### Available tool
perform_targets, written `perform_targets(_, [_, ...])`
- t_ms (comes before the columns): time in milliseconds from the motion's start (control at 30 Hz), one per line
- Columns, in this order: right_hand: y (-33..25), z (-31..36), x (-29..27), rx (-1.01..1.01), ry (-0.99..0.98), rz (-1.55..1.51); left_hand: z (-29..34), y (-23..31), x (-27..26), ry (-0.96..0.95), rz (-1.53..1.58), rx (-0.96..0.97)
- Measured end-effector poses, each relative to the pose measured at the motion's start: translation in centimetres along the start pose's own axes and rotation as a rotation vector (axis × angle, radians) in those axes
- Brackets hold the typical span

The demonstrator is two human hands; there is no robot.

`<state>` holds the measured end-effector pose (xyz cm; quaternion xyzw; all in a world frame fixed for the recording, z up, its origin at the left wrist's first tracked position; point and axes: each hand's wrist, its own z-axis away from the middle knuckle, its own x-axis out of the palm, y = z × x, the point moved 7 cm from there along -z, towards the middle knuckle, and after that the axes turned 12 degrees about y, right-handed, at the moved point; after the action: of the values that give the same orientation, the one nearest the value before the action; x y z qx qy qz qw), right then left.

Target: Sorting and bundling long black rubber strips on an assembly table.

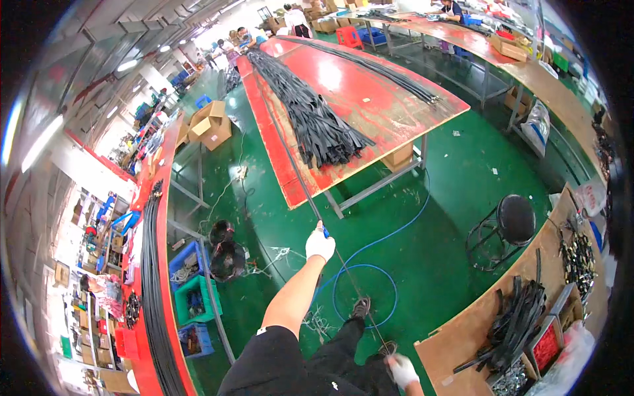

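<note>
My left hand [320,245], in a white glove, is closed ahead of me, short of the table's near corner. A small blue piece [325,231] shows at its fingers; its kind is unclear. A long black strip [298,173] runs from this hand up along the table's left side. From near the left hand, a thin dark cord [356,288] slants down to my right hand [401,369]. That hand, also white-gloved and slightly blurred, is closed on the cord low beside my legs. Many black strips [323,135] lie fanned out on the red table [396,125].
A blue hose [397,300] coils on the green floor near my feet. To the right stand a black stool [516,220] and a bench [456,350] with black straps and small parts. Green and blue crates [198,297] sit left, under another red table. Other people work far off.
</note>
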<state>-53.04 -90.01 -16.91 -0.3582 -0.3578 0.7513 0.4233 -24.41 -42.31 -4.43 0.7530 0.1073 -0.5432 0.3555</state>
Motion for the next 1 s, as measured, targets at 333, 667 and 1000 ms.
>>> perform_targets(333, [-3.3, -2.6, 0.5, 0.023, 0.171, 0.064, 6.6, 1.8, 1.4, -0.062, -0.006, -0.010])
perform_targets(667, [6.5, 10.4, -5.7, 0.475, 0.036, -0.023, 7.0, 1.1, 2.4, -0.082, -0.044, 0.009])
perform_targets(1000, [-4.8, -4.8, 3.1, -0.050, 0.103, -0.139, 12.0, 0.4, 2.8, -0.041, -0.032, -0.005])
